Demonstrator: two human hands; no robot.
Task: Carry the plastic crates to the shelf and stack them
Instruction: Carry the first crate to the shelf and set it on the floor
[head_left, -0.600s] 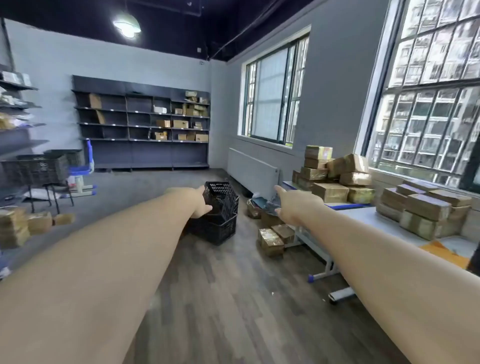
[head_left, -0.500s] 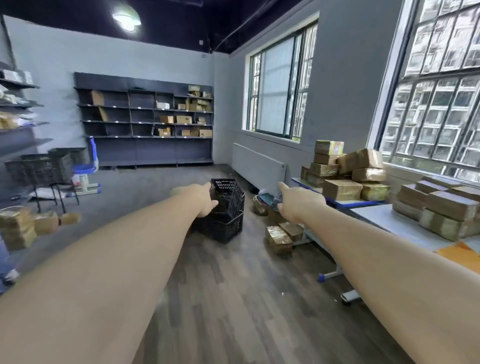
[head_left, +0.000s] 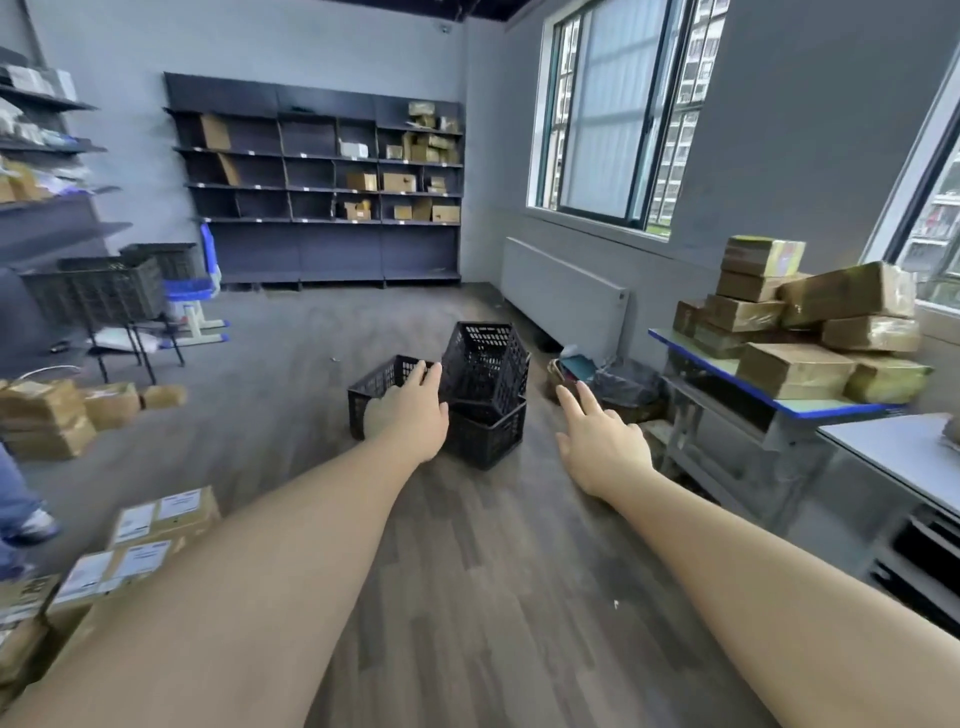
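A grey-walled storeroom with a dark wood-plank floor (head_left: 467, 597) stretches ahead, with a dark shelf unit (head_left: 317, 192) against the far wall holding scattered cardboard boxes. Large windows (head_left: 613, 114) run along the right wall above a radiator (head_left: 563, 296).

Three black plastic crates sit together on the floor in the middle of the room. A low crate (head_left: 376, 387) stands at the left. Just beside it on the right is a bottom crate (head_left: 488, 434), and a tilted crate (head_left: 485, 364) rests in its opening, leaning with its open mouth turned up and away.

Both bare arms reach forward toward them. The left hand (head_left: 410, 415) shows its back to the camera, in front of the low crate, with its fingers (head_left: 428, 376) loosely extended toward the gap between the low crate and the tilted one. Whether the fingertips touch the plastic cannot be told. It grips nothing. The right hand (head_left: 602, 441) hovers to the right of the stacked pair, apart from them, fingers spread wide and empty.

To the right, a blue-edged table (head_left: 769, 400) carries a heap of taped brown parcels (head_left: 810, 322). At the left, more black baskets (head_left: 104, 288) sit on a stand, and labelled cartons (head_left: 156, 525) lie on the floor near the left arm.
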